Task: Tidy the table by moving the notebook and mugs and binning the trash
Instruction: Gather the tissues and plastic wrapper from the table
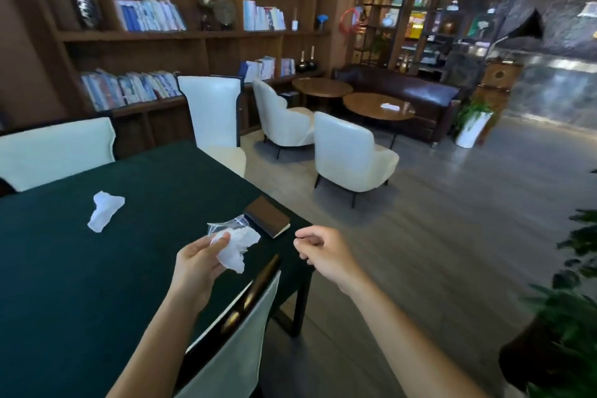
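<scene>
My left hand grips a crumpled white tissue above the near right part of the dark green table. Just behind the tissue lies a clear plastic wrapper, and beside it a brown notebook rests at the table's right edge. A second crumpled white tissue lies further left on the cloth. My right hand hovers off the table's right corner with fingers loosely curled and nothing in it. No mugs and no bin are in view.
A white chair back stands against the near table edge under my arms. More white chairs ring the table, with armchairs and round wooden tables beyond. Potted plants fill the right side. Bookshelves line the back wall.
</scene>
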`<state>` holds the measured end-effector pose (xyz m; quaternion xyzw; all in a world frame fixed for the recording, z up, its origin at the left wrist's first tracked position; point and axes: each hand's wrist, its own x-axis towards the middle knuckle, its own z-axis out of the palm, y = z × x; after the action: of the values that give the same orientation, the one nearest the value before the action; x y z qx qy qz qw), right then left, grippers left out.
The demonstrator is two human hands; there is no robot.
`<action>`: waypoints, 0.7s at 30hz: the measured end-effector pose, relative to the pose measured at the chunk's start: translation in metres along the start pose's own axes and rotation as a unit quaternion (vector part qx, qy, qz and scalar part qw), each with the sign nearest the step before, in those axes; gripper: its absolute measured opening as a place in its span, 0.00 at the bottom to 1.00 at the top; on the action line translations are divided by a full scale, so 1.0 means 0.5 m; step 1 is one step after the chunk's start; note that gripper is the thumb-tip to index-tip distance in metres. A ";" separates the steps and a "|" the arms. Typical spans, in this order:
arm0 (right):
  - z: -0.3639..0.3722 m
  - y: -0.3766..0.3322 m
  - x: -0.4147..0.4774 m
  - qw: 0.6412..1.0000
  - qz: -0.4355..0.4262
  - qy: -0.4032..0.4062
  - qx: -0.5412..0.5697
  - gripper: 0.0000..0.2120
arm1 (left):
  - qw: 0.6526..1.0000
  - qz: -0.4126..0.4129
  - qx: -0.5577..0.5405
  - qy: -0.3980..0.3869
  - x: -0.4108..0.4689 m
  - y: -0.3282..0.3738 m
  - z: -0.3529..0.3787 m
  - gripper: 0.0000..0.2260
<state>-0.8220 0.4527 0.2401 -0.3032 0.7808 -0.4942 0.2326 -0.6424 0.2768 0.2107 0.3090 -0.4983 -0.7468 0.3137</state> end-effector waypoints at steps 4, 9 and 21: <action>0.043 0.017 0.125 0.998 -0.009 -0.061 -0.006 0.10 | 0.999 0.004 0.020 0.043 0.061 -0.017 -0.005 0.10; 0.132 0.042 0.282 0.991 -0.013 -0.132 -0.027 0.10 | 0.993 -0.001 0.004 0.121 0.146 -0.026 -0.038 0.11; 0.343 0.113 0.579 0.924 0.004 -0.315 -0.215 0.07 | 0.957 -0.024 -0.064 0.281 0.300 -0.073 -0.158 0.11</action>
<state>-0.9267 0.1594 0.1007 -0.4827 0.7563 -0.1920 0.3977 -0.6788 0.1279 0.1295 0.4974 -0.3333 -0.6679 0.4420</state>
